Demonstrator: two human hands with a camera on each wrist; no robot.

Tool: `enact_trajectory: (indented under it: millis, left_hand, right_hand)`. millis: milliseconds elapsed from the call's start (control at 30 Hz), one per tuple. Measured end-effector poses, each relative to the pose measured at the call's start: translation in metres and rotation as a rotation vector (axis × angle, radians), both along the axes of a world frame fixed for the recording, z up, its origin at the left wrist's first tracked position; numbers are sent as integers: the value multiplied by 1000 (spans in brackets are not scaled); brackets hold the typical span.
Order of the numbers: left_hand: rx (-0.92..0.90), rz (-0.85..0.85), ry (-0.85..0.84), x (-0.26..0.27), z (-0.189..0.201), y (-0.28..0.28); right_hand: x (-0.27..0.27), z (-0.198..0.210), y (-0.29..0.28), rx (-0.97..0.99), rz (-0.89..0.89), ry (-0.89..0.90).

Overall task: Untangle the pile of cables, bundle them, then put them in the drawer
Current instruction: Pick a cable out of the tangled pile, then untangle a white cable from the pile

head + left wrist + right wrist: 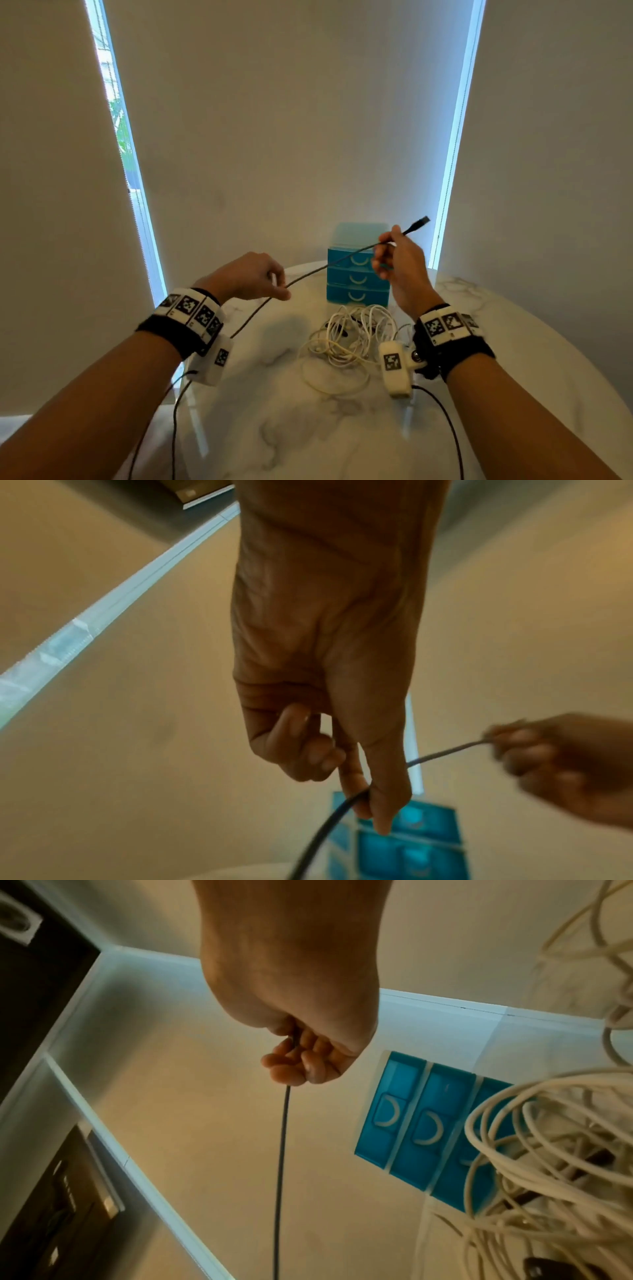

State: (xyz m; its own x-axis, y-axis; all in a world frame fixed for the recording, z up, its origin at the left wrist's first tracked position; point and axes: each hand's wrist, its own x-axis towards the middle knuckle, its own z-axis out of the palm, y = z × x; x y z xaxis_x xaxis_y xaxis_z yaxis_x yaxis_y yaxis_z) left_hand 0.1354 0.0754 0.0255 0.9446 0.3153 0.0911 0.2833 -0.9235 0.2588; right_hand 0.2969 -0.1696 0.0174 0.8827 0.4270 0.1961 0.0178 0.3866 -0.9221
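A black cable (pixel 329 267) stretches in the air between both hands. My right hand (pixel 387 251) grips it near its plug end (pixel 419 222), which sticks up to the right. My left hand (pixel 279 286) pinches the cable (pixel 356 799) between thumb and forefinger; from there it drops to the table's left edge. In the right wrist view my fingers (pixel 294 1064) curl round the cable (pixel 282 1150). A tangled pile of white cables (pixel 349 335) lies on the table in front of the blue three-drawer unit (pixel 358 274), whose drawers are all closed.
The round white marble table (pixel 308 428) holds the pile and the drawer unit (pixel 411 1123). Pale blinds hang behind it, with bright window strips left and right. Thin black leads run from my wrist cameras down past the table's near edge.
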Motion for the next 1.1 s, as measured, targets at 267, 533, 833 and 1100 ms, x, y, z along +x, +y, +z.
enact_trajectory:
  millis: [267,533,833,1100]
  left_hand:
    - [-409,425,-476,-36,-29,124]
    - [-5,314,-122,15,-26,80]
    - [-660,-263,-241,72,-36,-102]
    - [-423,-208,-437,81,-46,-107]
  right_hand:
    - [8,-2,-10,65,44,67]
    - [3,-32,0,-137,110,-87]
    - [-15,-57,-1,-199,-82,-251]
    - [-5,-62,-39,-124,-93,-254]
